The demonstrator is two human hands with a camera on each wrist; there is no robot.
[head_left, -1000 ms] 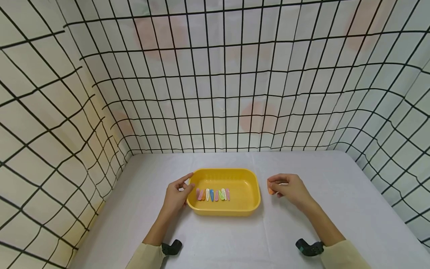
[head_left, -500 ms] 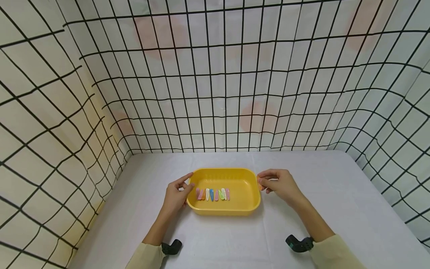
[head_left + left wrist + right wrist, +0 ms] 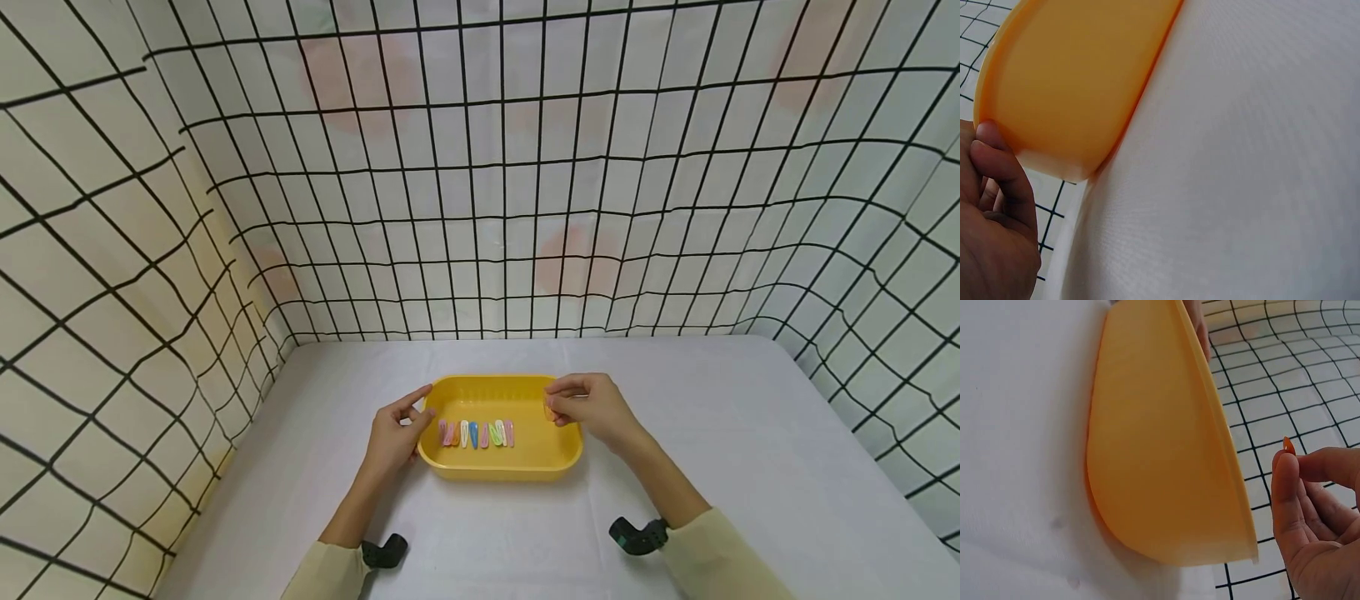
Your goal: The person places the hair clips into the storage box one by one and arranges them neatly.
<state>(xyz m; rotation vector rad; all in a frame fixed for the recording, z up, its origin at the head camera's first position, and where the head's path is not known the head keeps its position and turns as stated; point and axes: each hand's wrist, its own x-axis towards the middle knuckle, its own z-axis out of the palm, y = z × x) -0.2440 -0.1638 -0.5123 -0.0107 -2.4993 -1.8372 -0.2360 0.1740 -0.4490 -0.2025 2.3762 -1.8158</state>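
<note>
A yellow plastic basin [image 3: 501,474] stands on the white table. Inside, along its left half, lies a row of several snap hair clips, among them a blue clip [image 3: 473,434] and a green clip [image 3: 493,435]. My left hand [image 3: 392,433] grips the basin's left rim, as the left wrist view shows with fingers [image 3: 1010,172] against the wall. Over the right end of the basin, my right hand [image 3: 592,408] pinches an orange hair clip [image 3: 550,410] between thumb and fingertips. Only the tip of that orange clip [image 3: 1289,445] shows in the right wrist view.
Black grid netting [image 3: 502,192] over white cloth walls surrounds the back and sides of the table [image 3: 517,542]. A black wrist device [image 3: 384,552] sits on the left wrist, and a similar device [image 3: 637,536] on the right.
My right hand has moved left with the orange hair clip, from beside the basin to over its right end. The left hand, basin and row of clips have stayed put.
</note>
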